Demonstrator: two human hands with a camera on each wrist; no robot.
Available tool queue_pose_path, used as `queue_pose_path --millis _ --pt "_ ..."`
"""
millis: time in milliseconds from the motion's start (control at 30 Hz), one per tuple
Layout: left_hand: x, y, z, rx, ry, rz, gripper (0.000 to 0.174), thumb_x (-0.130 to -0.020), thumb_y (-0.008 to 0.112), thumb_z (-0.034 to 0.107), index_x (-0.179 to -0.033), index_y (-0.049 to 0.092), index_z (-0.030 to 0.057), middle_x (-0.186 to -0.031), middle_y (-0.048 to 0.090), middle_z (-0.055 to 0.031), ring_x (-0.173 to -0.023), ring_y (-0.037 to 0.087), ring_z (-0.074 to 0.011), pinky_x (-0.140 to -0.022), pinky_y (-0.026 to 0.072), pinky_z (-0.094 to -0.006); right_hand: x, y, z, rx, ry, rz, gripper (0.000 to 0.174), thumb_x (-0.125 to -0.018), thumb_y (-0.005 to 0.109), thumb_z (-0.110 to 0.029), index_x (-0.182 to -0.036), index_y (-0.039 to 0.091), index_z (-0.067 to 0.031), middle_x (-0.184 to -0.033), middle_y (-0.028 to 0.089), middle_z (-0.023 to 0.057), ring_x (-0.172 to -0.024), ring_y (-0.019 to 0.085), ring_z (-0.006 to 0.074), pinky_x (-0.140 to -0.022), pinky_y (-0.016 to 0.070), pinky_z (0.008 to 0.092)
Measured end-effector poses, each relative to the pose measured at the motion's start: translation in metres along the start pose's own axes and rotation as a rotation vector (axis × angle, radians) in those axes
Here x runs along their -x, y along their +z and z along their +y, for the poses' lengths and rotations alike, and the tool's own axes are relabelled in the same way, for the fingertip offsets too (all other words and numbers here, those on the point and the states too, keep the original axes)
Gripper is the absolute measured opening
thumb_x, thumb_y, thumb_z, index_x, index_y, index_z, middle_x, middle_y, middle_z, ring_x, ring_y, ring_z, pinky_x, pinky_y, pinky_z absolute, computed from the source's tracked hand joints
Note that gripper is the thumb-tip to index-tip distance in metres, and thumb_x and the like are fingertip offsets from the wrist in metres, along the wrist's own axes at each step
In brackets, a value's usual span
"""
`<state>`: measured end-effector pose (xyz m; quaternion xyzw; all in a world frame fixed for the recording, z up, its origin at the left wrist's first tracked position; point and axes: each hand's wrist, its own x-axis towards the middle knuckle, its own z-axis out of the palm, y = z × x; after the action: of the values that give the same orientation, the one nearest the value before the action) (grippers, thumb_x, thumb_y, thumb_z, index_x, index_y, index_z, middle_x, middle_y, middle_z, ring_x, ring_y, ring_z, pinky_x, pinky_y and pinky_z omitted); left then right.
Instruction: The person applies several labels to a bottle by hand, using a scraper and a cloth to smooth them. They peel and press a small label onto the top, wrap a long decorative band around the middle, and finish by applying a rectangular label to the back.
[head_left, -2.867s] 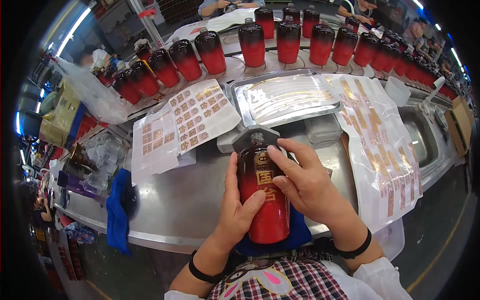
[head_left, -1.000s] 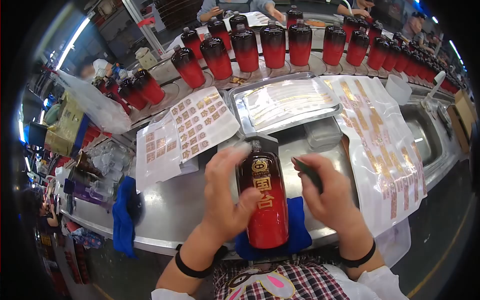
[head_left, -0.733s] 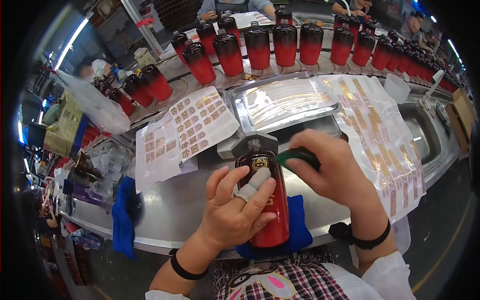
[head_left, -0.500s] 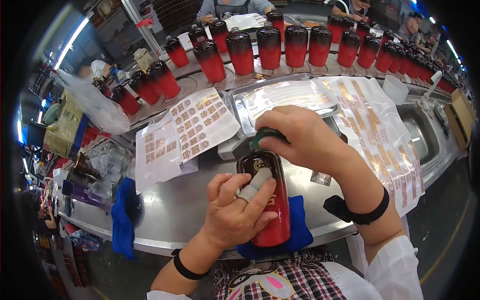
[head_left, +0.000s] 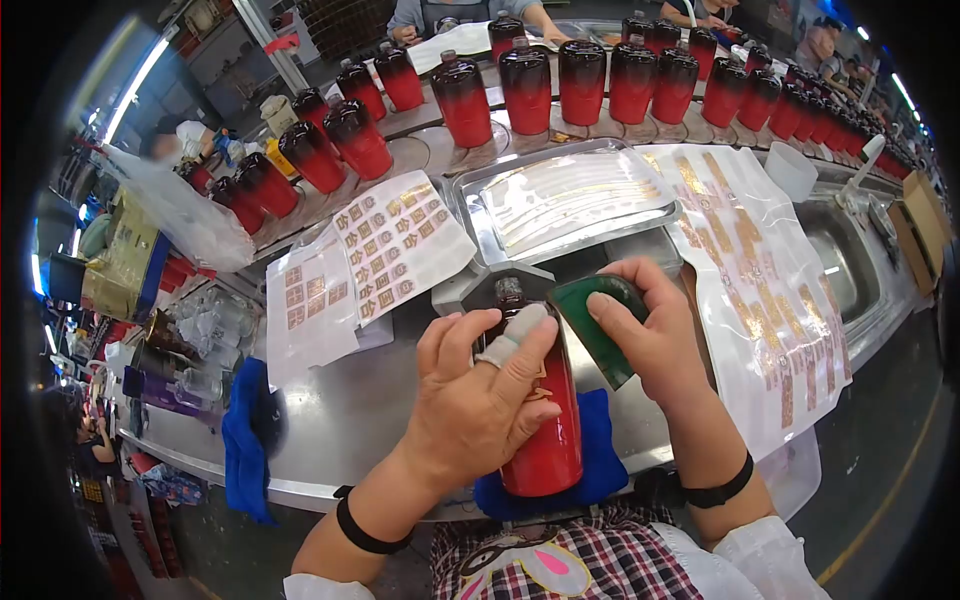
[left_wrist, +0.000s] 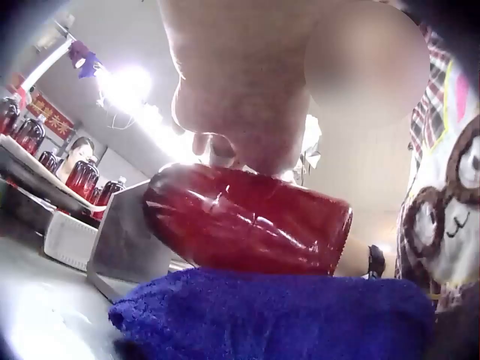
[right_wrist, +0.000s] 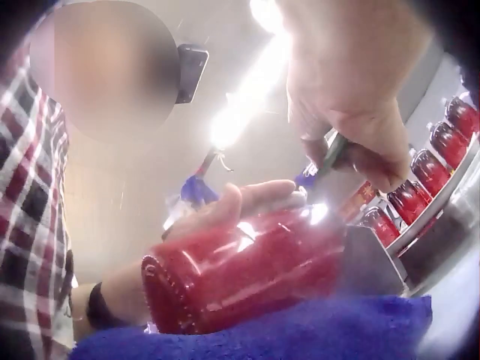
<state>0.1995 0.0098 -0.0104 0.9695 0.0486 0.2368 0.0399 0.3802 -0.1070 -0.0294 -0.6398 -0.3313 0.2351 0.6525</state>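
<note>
A glossy bottle [head_left: 548,455], black at the neck and red below, lies on a folded blue cloth [head_left: 603,440] with its neck pointing away. My left hand [head_left: 465,415] rests over its upper face, fingers extended and covering most of the gold lettering. White cots wrap one fingertip [head_left: 522,328]. Just right of the bottle's shoulder, my right hand [head_left: 660,340] pinches a flat green scraper [head_left: 590,335] between thumb and fingers. In the right wrist view the scraper [right_wrist: 332,155] sits above the bottle [right_wrist: 247,262]. The left wrist view shows the bottle's red side [left_wrist: 255,217] on the cloth [left_wrist: 277,315].
A metal support [head_left: 455,292] stands by the neck. Gold sticker sheets [head_left: 405,240] lie left, and a metal tray [head_left: 470,200] holds more strips. Another long sticker sheet [head_left: 715,270] lies right, near a sink [head_left: 850,265]. Bottles [head_left: 525,90] line the conveyor behind. A second blue cloth [head_left: 245,430] hangs left.
My right hand has come down and right from the bottle's neck, turning the scraper's face upward. Since the oldest frame, the left hand has shifted onto the bottle's upper face. Conveyor bottles have shifted along.
</note>
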Motion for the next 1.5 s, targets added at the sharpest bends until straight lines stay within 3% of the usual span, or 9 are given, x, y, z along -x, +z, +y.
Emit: queue_pose_path --millis 267,400,500,667,767,833,900,1233,1500 --pt "0.011 0.017 -0.001 0.262 -0.232 0.194 0.056 -0.1 0.052 0.033 -0.138 0.049 -0.0071 -0.129 0.06 -0.0191 -0.124 0.046 -0.0368 -0.104 0.0341 -0.0454 -0.004 0.019 0.012 0.137 -0.165 -0.037 0.026 -0.087 0.07 -0.018 -0.104 0.062 -0.0001 -0.086 0.067 0.0073 -0.079 0.063 0.0115 -0.071 0.0511 0.0281" --pt "0.02 0.018 0.008 0.237 -0.291 0.244 0.058 -0.1 0.052 0.033 -0.14 0.045 -0.0088 -0.13 0.058 -0.0217 -0.126 0.045 -0.038 -0.105 0.0336 -0.0448 0.0 0.019 0.009 -0.07 -0.096 -0.056 0.028 -0.086 0.071 -0.019 -0.103 0.061 0.0006 -0.084 0.067 0.0108 -0.077 0.065 0.0171 -0.07 0.0514 0.0306" --pt "0.025 0.018 0.017 0.217 -0.289 0.224 0.059 -0.101 0.05 0.032 -0.142 0.041 -0.0095 -0.134 0.054 -0.0247 -0.127 0.043 -0.0392 -0.106 0.0331 -0.0448 -0.007 0.021 0.015 0.166 -0.232 -0.002 0.026 -0.086 0.071 -0.018 -0.103 0.061 -0.0001 -0.085 0.067 0.0128 -0.076 0.066 0.0232 -0.069 0.052 0.0323" --pt "0.041 0.025 0.012 0.365 -0.423 0.275 0.06 -0.103 0.047 0.032 -0.143 0.036 -0.0112 -0.138 0.047 -0.029 -0.129 0.042 -0.0416 -0.108 0.0322 -0.0442 0.018 0.019 -0.018 0.688 -1.006 -0.251 0.024 -0.07 0.068 -0.01 -0.093 0.063 -0.0121 -0.079 0.048 0.0031 -0.077 0.051 0.0209 -0.075 0.0391 0.0375" --pt "0.044 0.019 0.016 0.328 -0.369 0.311 0.06 -0.103 0.043 0.036 -0.141 0.041 -0.0107 -0.137 0.047 -0.029 -0.129 0.042 -0.0421 -0.109 0.032 -0.0446 0.042 0.011 -0.03 0.392 -0.814 -0.569 0.023 -0.076 0.073 -0.011 -0.098 0.065 -0.0096 -0.084 0.056 0.003 -0.081 0.058 0.0171 -0.075 0.0447 0.0349" --pt "0.04 0.015 0.019 0.281 -0.265 0.308 0.059 -0.103 0.042 0.037 -0.14 0.045 -0.0089 -0.135 0.05 -0.0279 -0.129 0.043 -0.0407 -0.108 0.0316 -0.0455 0.045 0.006 -0.025 0.055 -0.167 -0.348 0.021 -0.083 0.072 -0.012 -0.101 0.065 -0.0054 -0.088 0.063 0.0045 -0.076 0.062 0.0122 -0.069 0.0494 0.0293" --pt "0.036 0.014 0.021 0.155 -0.214 0.198 0.058 -0.103 0.043 0.039 -0.138 0.048 -0.0062 -0.133 0.055 -0.0237 -0.127 0.045 -0.0383 -0.107 0.0308 -0.0464 0.034 0.019 -0.004 -0.153 -0.009 -0.078 0.019 -0.09 0.068 -0.014 -0.103 0.063 -0.0008 -0.088 0.067 0.0047 -0.076 0.061 0.0067 -0.067 0.0505 0.0238" --pt "0.044 0.026 0.016 0.222 -0.247 0.23 0.06 -0.101 0.044 0.046 -0.138 0.051 -0.0004 -0.129 0.062 -0.0115 -0.128 0.044 -0.0327 -0.105 0.0302 -0.0492 0.035 0.023 0.043 -0.466 0.224 -0.029 0.027 -0.096 0.065 -0.023 -0.107 0.06 0.0007 -0.09 0.065 0.0033 -0.077 0.058 0.0059 -0.069 0.0498 0.0219" --pt "0.02 -0.003 -0.001 -0.095 0.044 -0.071 0.07 -0.097 0.037 0.062 -0.14 0.052 0.0095 -0.123 0.066 -0.0069 -0.135 0.035 -0.033 -0.113 0.0186 -0.0507 0.035 0.021 0.046 -0.485 0.204 -0.033 0.024 -0.097 0.064 -0.022 -0.107 0.06 -0.0005 -0.091 0.065 0.0026 -0.079 0.059 0.0055 -0.069 0.0498 0.0208"
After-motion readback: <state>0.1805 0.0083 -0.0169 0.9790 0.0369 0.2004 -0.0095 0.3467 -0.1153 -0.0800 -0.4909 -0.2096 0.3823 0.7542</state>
